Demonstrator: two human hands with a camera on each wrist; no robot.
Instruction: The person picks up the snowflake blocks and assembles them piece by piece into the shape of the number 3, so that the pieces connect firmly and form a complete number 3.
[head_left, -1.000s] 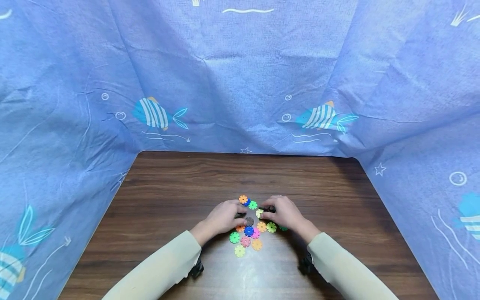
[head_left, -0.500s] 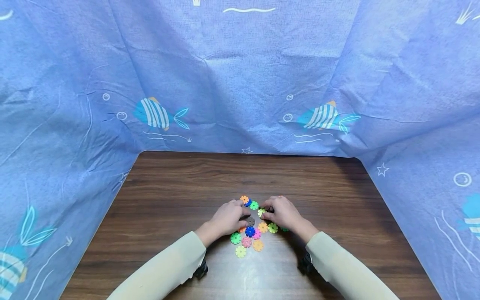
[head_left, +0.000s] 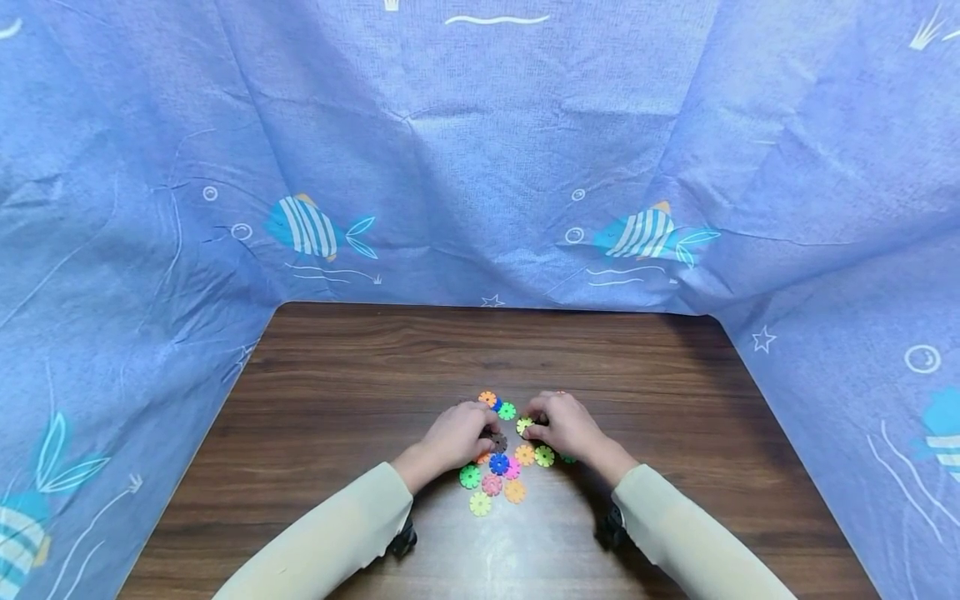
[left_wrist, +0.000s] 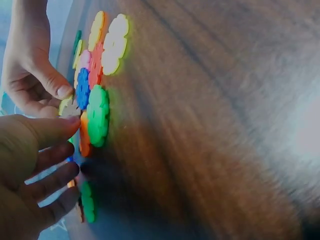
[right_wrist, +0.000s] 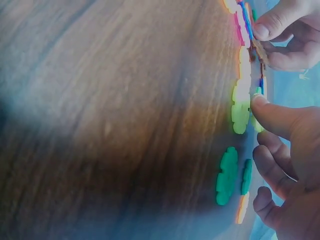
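My left hand pinches a brown notched disc between thumb and fingers; the right wrist view shows this brown disc tilted up from the table. My right hand holds a yellow-green notched disc at its edge with thumb and fingers. The two discs are apart, with a small gap between them. Just nearer than the brown disc lie a dark blue disc and a pink disc. An orange disc lies partly hidden under my left hand in the head view.
More flat notched discs lie close by: a green one, a yellow one and a light orange one. Beyond the hands lie an orange disc and a green disc. Blue fish-print cloth surrounds the wooden table.
My left hand has moved slightly right, and its fingers have curled in on the brown disc. The yellow-green disc in my right hand has shifted slightly right.
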